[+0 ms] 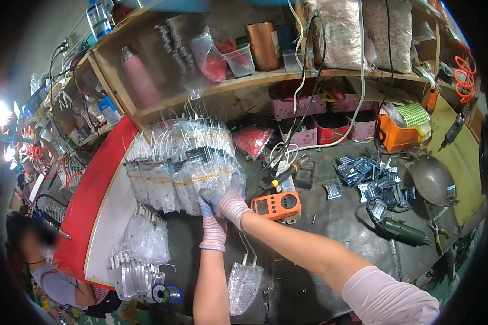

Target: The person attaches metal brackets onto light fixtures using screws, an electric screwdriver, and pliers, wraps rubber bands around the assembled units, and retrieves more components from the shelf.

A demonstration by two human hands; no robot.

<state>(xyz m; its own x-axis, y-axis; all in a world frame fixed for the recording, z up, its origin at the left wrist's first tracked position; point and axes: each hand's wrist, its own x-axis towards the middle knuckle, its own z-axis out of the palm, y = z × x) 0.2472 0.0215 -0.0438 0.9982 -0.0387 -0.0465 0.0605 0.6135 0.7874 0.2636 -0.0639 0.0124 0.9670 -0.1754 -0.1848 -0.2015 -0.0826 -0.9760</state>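
- Both gloved hands are on the big heap of bubble-wrapped parts (187,162), which leans against the white panel (114,216) at the back left of the dark workbench (341,227), under the wooden shelf (255,81).
- The left hand (210,227), in a striped knit glove, reaches up with its fingers against the lower edge of the heap; I cannot tell whether they are pinching a packet or only pressing on it.
- The right hand (228,201), gloved the same way, lies spread and flat on the packets at the heap's lower right. It looks to be steadying them, not closed round anything.
- The packets look light for their bulk: soft and springy outside, with a hard piece inside and thin white wires sticking out of the top.
- The plastic wrap will likely be slippery, and the rows look ready to slide or topple if one is pulled out.
- I would take a packet by its padded body, low down, and leave the wires alone, as they could bend or snag.
- One loose wrapped packet (243,287) lies nearer on the bench, and an orange meter (276,206) sits just beside the right wrist.
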